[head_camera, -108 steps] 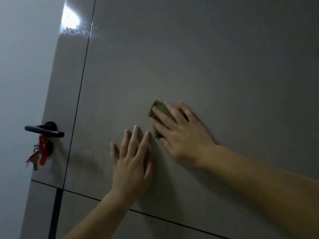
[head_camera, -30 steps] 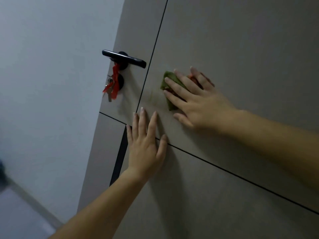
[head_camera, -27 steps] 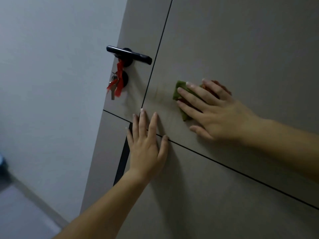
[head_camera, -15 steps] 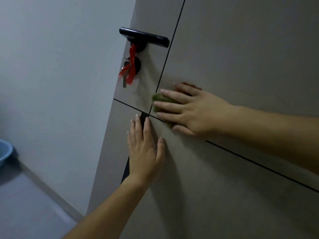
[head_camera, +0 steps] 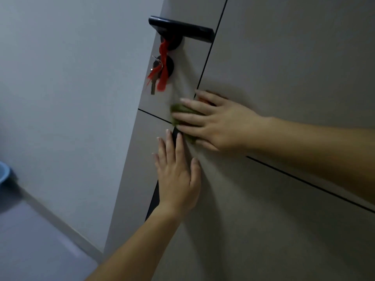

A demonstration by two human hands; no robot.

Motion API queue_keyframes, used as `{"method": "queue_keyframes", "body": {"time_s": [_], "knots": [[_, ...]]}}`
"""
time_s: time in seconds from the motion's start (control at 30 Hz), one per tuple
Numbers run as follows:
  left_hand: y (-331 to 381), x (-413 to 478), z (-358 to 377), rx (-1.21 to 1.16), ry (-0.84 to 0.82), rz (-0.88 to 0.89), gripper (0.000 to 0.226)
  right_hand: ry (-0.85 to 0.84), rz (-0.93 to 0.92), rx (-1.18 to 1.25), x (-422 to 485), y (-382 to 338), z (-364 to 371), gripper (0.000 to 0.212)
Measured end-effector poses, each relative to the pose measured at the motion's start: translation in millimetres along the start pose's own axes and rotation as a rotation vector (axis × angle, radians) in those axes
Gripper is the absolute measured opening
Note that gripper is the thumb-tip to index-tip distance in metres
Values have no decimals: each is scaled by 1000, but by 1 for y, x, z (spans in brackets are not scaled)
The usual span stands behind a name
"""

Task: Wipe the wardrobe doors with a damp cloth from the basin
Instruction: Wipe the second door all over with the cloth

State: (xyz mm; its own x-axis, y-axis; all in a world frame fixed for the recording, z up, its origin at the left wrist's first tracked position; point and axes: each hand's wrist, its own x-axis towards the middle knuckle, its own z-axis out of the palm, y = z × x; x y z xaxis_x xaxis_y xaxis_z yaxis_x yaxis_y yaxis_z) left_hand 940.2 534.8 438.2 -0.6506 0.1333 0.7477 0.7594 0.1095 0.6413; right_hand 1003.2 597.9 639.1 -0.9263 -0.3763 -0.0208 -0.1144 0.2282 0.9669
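A grey wardrobe door [head_camera: 284, 57] with thin dark grooves fills the right of the view. My right hand [head_camera: 215, 122] presses a green cloth [head_camera: 179, 108] flat against the door where the vertical and horizontal grooves meet. Most of the cloth is hidden under the fingers. My left hand [head_camera: 178, 177] lies flat on the lower panel just below, fingers spread, holding nothing. The rim of a blue basin [head_camera: 3, 173] shows at the left edge, on the floor.
A black lever handle [head_camera: 180, 29] sits above the cloth, with keys [head_camera: 154, 86] and a red ribbon [head_camera: 163, 63] hanging from the lock below it. A pale wall [head_camera: 71, 98] stands to the left, with grey floor [head_camera: 36, 240] beneath.
My right hand has slid the cloth down and to the left, from the middle of the upper panel to the groove crossing below the handle. My left hand has stayed flat on the door below it.
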Motion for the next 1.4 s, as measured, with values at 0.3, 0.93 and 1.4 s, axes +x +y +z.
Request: {"method": "queue_keyframes", "body": {"time_s": [0.3, 0.93, 1.4], "knots": [[0, 0, 3, 72, -37, -19, 80, 85, 272, -36, -34, -4, 8, 64], [80, -37, 29, 104, -69, 177, 75, 70, 348, 65, -215, -87, 24, 61], [95, -54, 32, 125, -102, 180, 75, 98, 395, 28, -178, -52, 18, 64]]}}
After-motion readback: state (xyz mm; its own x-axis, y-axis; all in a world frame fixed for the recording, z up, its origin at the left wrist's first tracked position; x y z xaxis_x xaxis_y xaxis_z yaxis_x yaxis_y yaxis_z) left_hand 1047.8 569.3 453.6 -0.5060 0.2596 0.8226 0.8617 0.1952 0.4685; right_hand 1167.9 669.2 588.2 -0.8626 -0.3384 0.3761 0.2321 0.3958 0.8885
